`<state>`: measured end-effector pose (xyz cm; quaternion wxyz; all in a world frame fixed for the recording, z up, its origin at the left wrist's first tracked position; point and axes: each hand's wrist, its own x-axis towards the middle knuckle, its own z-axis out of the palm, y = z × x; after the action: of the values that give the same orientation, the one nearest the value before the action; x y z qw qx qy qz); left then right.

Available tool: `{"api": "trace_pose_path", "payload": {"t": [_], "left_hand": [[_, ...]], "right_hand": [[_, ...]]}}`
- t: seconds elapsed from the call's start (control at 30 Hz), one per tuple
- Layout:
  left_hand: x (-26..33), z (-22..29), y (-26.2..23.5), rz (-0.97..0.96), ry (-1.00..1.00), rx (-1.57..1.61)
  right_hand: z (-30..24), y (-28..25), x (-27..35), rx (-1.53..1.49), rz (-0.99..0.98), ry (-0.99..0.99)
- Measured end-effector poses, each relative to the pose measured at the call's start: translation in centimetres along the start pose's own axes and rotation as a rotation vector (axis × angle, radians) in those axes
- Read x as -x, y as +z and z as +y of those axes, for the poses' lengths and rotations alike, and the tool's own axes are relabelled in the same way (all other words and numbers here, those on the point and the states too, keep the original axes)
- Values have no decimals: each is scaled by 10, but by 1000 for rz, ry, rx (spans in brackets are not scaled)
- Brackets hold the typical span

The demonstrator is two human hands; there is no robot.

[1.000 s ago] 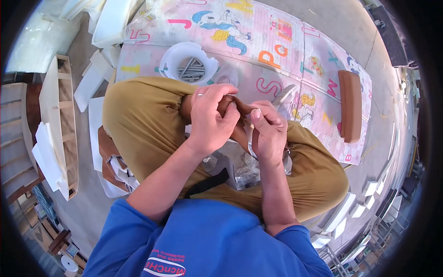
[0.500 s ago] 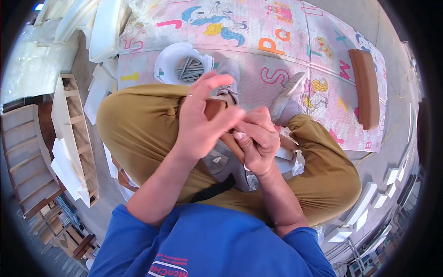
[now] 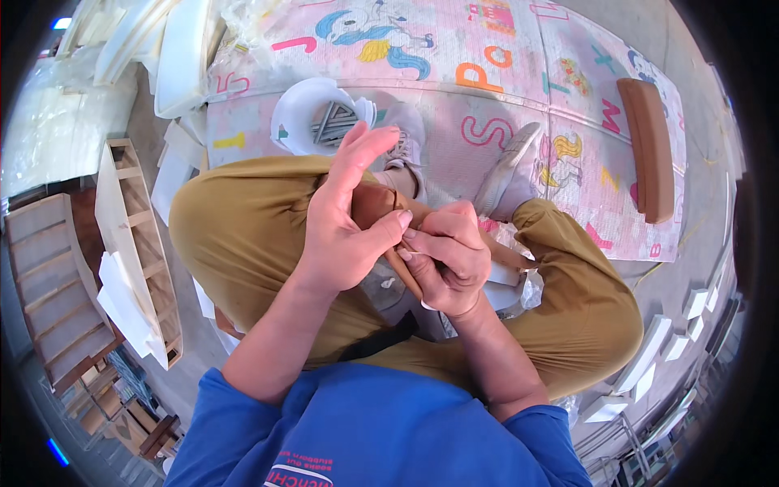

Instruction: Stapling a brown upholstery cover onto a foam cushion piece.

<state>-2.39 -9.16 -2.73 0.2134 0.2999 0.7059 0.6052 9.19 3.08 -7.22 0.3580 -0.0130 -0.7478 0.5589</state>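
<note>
While the left hand (image 3: 334, 235) splays, the right hand (image 3: 451, 258) curls.

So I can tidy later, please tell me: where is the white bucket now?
In the head view, the white bucket sits on the pink mat, upper left of centre, partly behind the left hand.

Grey floor (image 3: 669, 282) carries a pink printed mat (image 3: 442, 122), a wooden frame (image 3: 114, 207) and white blocks (image 3: 643, 354). On the mat: white bucket (image 3: 290, 115), brown cushion (image 3: 649, 150), clear plastic (image 3: 243, 31).
</note>
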Motion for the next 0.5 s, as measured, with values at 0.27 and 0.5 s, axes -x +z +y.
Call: {"api": "trace_pose_path", "payload": {"t": [0.27, 0.5], "left_hand": [[2, 0, 1, -15, 1, -37], [5, 5, 1, -41, -89, 65]], "right_hand": [[-16, -2, 5, 115, -40, -47], [-40, -13, 2, 233, -152, 51]]}}
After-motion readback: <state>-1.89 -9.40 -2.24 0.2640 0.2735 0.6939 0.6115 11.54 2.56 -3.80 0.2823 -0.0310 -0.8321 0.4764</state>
